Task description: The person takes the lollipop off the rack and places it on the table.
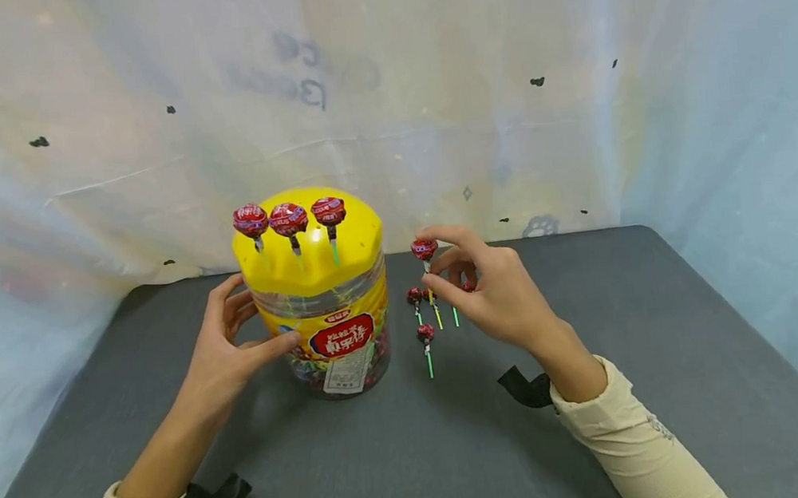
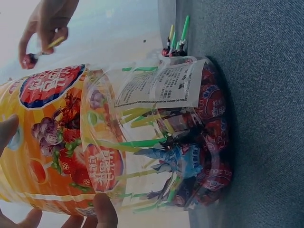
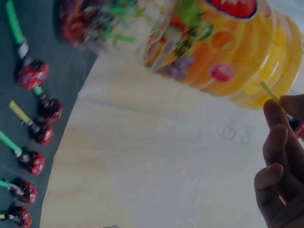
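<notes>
Beside the jar [image 1: 326, 320], pinched lollipop [image 1: 425, 250] stands upright.

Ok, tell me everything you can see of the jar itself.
The jar is a clear plastic tub standing upright on the grey table, with a yellow lid that has three red-wrapped lollipops stuck upright in its top. A yellow-orange fruit-printed band and a white label wrap the wall; wrapped lollipops with green and yellow sticks fill its lower part. The left hand holds its side, thumb on the front. The right hand is apart from it.
</notes>
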{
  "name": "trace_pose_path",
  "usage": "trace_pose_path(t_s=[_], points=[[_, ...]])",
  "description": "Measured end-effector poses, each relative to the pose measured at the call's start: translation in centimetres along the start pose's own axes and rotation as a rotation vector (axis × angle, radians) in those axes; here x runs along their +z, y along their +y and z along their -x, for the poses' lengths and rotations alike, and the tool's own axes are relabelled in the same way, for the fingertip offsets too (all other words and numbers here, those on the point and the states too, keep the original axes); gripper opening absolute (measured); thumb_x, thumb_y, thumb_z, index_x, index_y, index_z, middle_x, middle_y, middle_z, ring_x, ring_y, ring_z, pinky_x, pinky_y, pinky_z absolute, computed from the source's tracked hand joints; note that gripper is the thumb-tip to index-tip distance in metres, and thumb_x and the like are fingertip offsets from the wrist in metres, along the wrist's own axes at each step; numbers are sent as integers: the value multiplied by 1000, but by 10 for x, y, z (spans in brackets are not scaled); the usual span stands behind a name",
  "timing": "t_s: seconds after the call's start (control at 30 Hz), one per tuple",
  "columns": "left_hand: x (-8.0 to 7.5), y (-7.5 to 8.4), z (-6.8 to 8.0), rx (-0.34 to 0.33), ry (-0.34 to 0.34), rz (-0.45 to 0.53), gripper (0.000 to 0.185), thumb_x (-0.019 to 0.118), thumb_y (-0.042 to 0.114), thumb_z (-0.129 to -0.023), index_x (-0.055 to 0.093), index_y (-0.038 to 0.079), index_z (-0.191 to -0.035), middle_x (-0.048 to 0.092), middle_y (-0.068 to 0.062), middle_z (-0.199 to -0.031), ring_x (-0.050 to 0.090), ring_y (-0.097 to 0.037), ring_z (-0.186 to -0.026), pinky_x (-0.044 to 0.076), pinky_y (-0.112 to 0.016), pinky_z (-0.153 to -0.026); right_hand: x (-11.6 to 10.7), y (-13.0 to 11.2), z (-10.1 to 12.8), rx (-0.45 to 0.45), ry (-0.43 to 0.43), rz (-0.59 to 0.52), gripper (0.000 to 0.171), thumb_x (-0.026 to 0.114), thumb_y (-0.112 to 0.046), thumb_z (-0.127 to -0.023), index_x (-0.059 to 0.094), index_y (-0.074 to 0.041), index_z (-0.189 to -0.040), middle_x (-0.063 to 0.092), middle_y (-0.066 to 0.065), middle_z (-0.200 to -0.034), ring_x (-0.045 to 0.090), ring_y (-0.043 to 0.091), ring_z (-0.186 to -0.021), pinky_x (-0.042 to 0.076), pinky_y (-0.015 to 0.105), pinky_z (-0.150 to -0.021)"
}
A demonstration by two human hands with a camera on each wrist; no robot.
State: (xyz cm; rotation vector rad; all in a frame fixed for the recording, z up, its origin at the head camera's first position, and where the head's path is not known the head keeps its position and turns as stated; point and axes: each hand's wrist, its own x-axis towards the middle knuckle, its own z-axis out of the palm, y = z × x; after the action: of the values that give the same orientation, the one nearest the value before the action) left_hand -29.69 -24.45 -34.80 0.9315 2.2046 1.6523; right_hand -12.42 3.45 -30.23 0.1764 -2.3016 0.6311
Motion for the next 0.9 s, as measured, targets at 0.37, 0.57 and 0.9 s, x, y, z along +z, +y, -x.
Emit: trace_pose_path(t_s=[0.37, 0.57, 0.9], points=[[-4, 1, -3, -26, -15, 50, 97, 78, 18, -87, 12, 29, -157, 28, -13, -157, 24, -34, -144, 27, -73, -110, -8, 11, 6, 95, -141, 18, 48, 73, -16, -91, 52, -21, -134, 72, -7, -86, 51, 5, -60, 46, 22, -58], [-7, 1, -3, -49, -47, 45, 98, 78, 18, -87, 11, 28, -157, 25, -13, -160, 22, -37, -146, 29, -74, -108, -11, 16, 10, 139, -243, 19, 48, 73, -20, -92, 51, -23, -134, 72, -9, -87, 54, 5, -63, 47, 23, -59], [-13, 2, -3, -8, -107, 49, 92, 75, 15, -90, 14, 31, -156, 25, -15, -159, 25, -37, -145, 43, -61, -105, -17, 23, 8, 236, -398, -73, 47, 74, -20, -91, 51, -23, -132, 74, -9, -88, 63, 5, -73, 52, 28, -68]])
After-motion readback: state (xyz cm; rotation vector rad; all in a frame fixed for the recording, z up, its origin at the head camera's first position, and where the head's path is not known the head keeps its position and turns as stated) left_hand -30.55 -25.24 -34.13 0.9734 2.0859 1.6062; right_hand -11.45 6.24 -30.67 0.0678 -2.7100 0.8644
